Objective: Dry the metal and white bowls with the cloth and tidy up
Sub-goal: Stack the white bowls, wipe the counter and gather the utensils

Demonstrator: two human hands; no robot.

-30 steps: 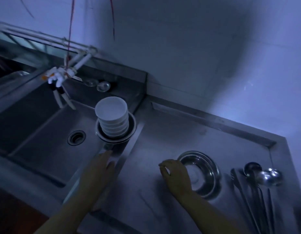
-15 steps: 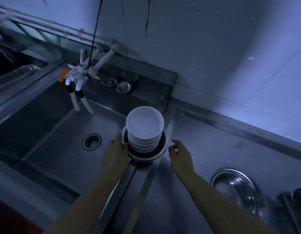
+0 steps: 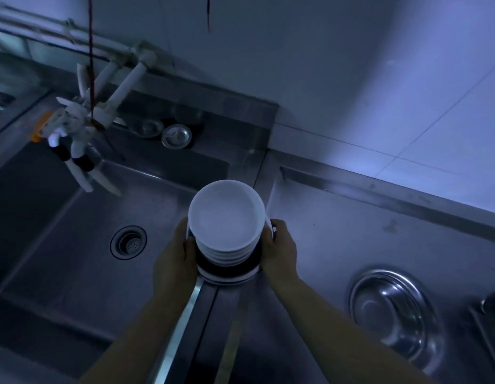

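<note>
Head view: white bowls [image 3: 226,217] stacked in metal bowl [image 3: 226,273] — sink ridge.
Hands: left hand [image 3: 175,261], right hand [image 3: 279,249] clasp its sides.
Progress: cloth unseen — tidying likely left.

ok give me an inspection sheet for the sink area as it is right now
surface: steel counter right of the sink basin, bare metal, dim light
job's things: stack of white bowls sits in a metal bowl on the ridge between basin and counter; second metal bowl empty on the counter; no cloth seen
clutter: two drain strainers on the back ledge; dark utensil at the right edge, unclear
grippers: left hand and right hand grip opposite sides of the bowl under the stack
cables: red cord hanging by the taps
surroundings: tiled wall behind
</note>
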